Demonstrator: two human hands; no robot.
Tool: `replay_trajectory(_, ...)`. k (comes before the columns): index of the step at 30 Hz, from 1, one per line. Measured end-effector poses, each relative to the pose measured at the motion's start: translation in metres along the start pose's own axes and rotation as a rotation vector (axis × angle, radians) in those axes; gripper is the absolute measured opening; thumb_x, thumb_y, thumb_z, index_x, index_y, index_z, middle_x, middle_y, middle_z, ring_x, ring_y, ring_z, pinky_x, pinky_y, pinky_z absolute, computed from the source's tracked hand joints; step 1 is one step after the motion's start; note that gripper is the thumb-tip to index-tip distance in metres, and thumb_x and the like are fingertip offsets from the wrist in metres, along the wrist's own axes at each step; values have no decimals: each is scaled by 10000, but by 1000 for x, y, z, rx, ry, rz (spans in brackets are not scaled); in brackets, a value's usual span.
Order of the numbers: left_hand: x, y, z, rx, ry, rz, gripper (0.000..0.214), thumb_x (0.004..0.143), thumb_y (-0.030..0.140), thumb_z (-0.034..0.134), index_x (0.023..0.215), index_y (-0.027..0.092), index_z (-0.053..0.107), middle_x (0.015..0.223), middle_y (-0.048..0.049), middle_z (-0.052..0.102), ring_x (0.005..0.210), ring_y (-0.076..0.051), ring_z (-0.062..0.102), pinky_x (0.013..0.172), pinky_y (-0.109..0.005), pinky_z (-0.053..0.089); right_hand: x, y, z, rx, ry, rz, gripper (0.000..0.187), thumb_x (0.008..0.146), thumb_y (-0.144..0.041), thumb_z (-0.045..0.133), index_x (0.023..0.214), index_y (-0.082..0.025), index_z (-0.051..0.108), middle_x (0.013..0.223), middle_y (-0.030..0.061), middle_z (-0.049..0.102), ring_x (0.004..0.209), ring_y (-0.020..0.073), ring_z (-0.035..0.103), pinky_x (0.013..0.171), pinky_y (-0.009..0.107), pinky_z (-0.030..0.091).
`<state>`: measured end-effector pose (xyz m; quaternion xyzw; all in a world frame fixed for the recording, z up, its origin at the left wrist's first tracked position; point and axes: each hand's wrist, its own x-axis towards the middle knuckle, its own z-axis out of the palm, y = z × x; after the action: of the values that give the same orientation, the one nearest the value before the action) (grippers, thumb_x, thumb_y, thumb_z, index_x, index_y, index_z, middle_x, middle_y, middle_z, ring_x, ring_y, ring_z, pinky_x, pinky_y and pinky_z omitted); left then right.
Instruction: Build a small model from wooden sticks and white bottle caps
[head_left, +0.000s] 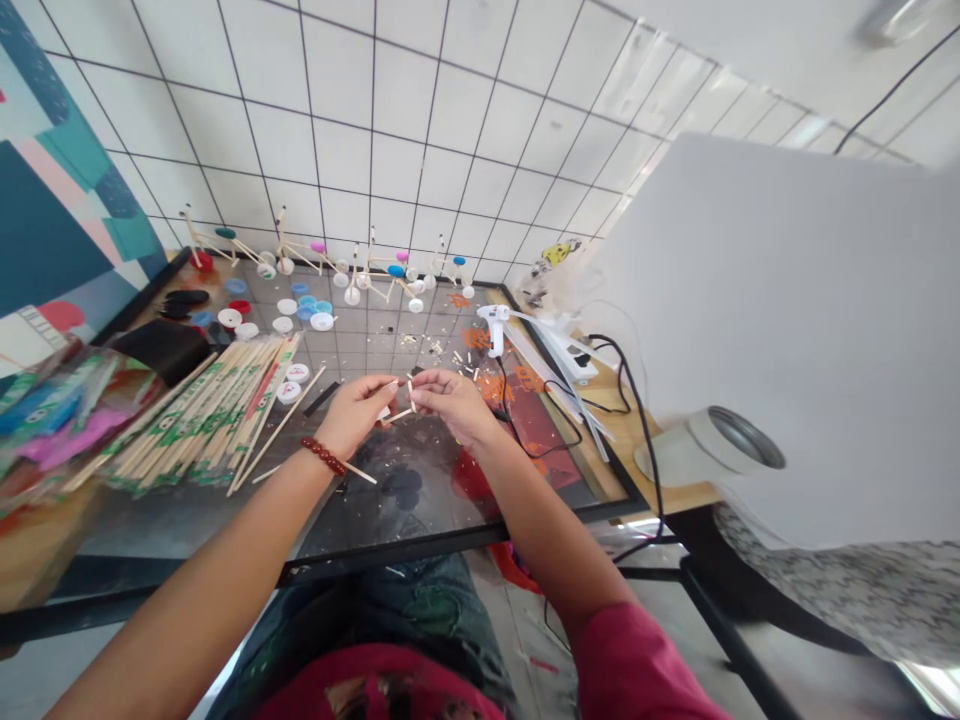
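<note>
Over the dark glass tabletop, my left hand is closed in a pinch. A small pale piece shows at its fingertips, too small to name. My right hand, just beside it, pinches a short piece of wooden stick upright between thumb and fingers. Another thin stick lies below the fingertips, and I cannot tell if it is held. Under my left wrist, which wears a bead bracelet, a loose stick pokes out. Small wood scraps are scattered beyond the hands.
Paper-wrapped chopsticks are heaped at left, with bottle caps nearby. Several stick-and-cap models stand along the tiled wall. A white glue gun with its cable and glue sticks lie at right, near a pale pipe.
</note>
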<state>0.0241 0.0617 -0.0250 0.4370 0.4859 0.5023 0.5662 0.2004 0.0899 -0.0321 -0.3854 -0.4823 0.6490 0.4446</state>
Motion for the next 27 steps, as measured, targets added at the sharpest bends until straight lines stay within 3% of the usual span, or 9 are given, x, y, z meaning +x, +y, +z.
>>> replay_trajectory(11,1,-3,-2,80,-31,47,444,673,543,825,883,154,794,637,-8,633,559,-142,548,483,-249,461,0,4,4,-38,30,-66,433,554,-385,982,847,-190,730,718,-11,723,661,134,652,678,292,549)
replay_trajectory(27,0,1,0,65,-2,6,387,585,517,865,770,181,811,624,-21,675,602,-154,568,595,-273,424,-1,6,3,-100,-4,-71,356,577,-342,956,830,-183,762,739,-5,730,669,129,641,694,294,546)
